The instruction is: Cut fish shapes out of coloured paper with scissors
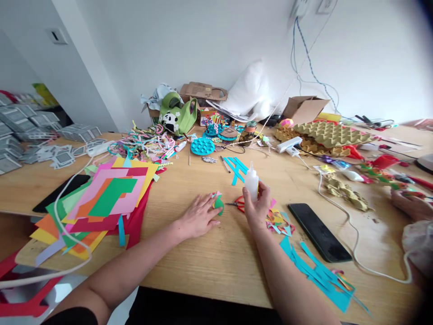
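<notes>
My right hand (259,205) grips a translucent white glue bottle (251,183) upright, its nozzle pointing up. Flat on the table with fingers stretched out, my left hand (199,214) touches the edge of a small green paper piece (218,205) with a bit of pink at its top. Between the two hands lie red-handled scissors (239,204), partly hidden behind my right hand. Just beyond the bottle are several blue paper strips (235,168) and a dark pen (225,164). Colourful paper scraps (279,220) lie right of my right wrist.
Coloured paper sheets (111,198) are stacked at left. A black phone (320,232) and cut blue paper (318,280) lie at right, near a white cable (353,239). Egg cartons (334,133) and a green bag (179,115) stand behind. Another person's hand (411,203) is at far right.
</notes>
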Demonstrator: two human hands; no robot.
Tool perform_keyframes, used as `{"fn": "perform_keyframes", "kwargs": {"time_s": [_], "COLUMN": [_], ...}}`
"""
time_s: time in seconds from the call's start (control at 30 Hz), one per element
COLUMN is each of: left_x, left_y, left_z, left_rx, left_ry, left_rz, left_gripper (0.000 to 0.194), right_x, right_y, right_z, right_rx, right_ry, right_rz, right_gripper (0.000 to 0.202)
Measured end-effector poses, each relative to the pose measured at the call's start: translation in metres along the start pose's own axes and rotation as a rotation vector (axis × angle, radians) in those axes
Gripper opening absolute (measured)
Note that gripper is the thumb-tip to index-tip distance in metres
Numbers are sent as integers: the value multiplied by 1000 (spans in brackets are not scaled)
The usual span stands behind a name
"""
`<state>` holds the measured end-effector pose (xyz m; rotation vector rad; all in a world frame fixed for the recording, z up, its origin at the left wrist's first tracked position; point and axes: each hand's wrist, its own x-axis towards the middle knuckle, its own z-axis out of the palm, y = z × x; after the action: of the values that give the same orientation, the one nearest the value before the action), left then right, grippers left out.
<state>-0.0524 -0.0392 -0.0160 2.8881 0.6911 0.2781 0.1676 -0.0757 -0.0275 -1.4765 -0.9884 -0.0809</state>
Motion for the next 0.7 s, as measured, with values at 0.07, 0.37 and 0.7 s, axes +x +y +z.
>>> {"fn": "perform_keyframes", "kwargs": {"time_s": [0.07, 0.37, 0.7], "left_x": [0, 3, 1], "left_y": [-1, 0, -2], "left_z": [1, 10, 20], "left_rx": [5, -17, -39], "left_ry": [-19, 83, 123], "left_rz": [-11, -15, -25], "left_gripper": [46, 39, 41], "right_x": [2, 11, 108], "right_y": [0, 17, 42], "right_z": [0, 6, 55], "right_rx": [-4, -127, -440], "right_ry": [-20, -276, -488], "right_rz": [-7, 25, 71], "right_gripper": [49, 47, 34]}}
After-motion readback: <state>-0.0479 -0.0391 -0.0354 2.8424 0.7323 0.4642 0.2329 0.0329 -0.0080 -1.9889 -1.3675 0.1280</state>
